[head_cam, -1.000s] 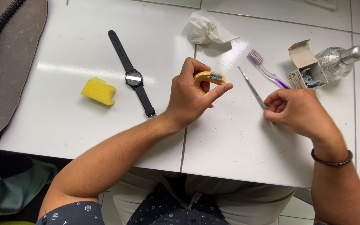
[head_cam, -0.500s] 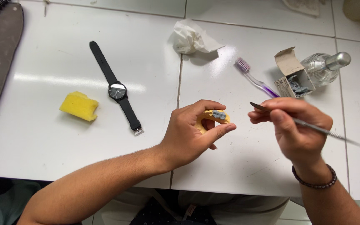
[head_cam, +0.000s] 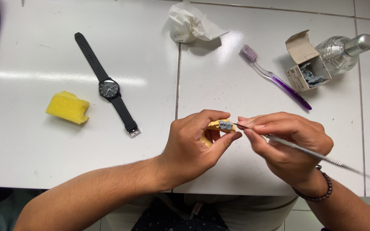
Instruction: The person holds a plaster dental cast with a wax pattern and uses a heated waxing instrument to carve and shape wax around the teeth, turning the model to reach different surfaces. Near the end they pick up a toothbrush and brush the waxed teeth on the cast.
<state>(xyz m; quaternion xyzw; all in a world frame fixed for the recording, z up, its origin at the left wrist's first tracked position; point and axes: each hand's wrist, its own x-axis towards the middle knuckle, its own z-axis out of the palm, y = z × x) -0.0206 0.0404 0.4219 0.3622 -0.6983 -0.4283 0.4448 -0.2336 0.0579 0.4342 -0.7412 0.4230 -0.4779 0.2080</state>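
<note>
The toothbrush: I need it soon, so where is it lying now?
In the head view, the purple toothbrush lies on the white table at upper right, between the crumpled tissue and the small open cardboard box.

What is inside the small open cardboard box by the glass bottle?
The cardboard box lies open beside the glass bottle. A lump of grey-blue material shows at its mouth. The walls and flap hide anything deeper inside.

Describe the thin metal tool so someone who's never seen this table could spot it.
On the white tiled table, find the right hand near the front edge. It pinches a slim metal instrument, its tip at the small yellow cast in the left hand. Unlike the purple toothbrush, it is bare, needle-thin metal.
</note>
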